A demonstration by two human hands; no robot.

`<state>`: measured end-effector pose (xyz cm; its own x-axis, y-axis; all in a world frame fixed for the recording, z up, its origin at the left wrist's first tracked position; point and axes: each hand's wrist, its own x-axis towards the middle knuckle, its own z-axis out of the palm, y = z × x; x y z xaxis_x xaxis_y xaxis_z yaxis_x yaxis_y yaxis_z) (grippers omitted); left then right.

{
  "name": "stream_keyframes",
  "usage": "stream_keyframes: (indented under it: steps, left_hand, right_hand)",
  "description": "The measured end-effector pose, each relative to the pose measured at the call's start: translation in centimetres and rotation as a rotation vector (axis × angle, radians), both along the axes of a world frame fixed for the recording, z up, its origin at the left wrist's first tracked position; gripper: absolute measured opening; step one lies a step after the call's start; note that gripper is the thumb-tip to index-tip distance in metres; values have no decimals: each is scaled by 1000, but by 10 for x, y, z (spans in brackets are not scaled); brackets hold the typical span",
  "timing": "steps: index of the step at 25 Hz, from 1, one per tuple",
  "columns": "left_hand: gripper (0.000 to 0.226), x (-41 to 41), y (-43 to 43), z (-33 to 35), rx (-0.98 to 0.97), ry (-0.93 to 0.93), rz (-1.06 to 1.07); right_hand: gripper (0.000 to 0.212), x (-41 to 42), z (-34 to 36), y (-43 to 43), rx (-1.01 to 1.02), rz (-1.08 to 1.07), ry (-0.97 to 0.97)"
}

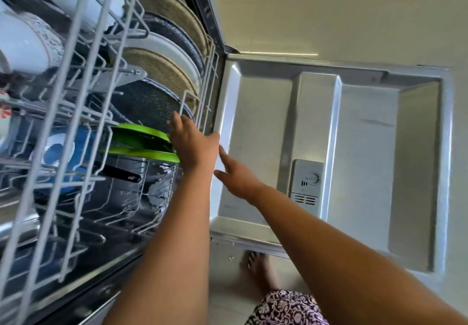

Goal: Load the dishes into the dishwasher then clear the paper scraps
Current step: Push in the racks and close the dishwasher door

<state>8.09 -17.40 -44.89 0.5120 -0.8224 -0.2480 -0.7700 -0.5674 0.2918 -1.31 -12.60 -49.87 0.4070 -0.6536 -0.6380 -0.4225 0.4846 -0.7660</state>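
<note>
My left hand point(192, 144) at rack point(212, 71) rim by green plate point(141, 134), grip unclear; right hand point(235, 175) spread, empty, over door point(266, 122). Risk: hard rack shove topples plates point(164, 46).

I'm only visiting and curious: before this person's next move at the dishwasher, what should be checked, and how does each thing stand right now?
1. Door open: ok.
2. Plates standing on edge in the rack: ok.
3. Green plates seated in their slots: cannot tell; the left hand covers their near edge.
4. What the left hand holds: cannot tell whether it grips a plate, the rack wire or nothing.
5. Right hand free: ok; fingers straight, holding nothing, over the door's inner edge.
</note>
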Motion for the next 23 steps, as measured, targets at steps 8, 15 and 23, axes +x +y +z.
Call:
stream_keyframes:
  steps: [8,15,23]
  left_hand:
    - [43,-98,47,-32,111,181,-279]
    - [49,-214,85,-60,251,320,-508]
    - [52,-299,102,-86,351,317,-597]
  right_hand:
    - [59,-142,-31,58,116,-462,173]
    - [59,-288,-54,89,22,-818,528]
    - [44,-401,-100,137,168,-950,681]
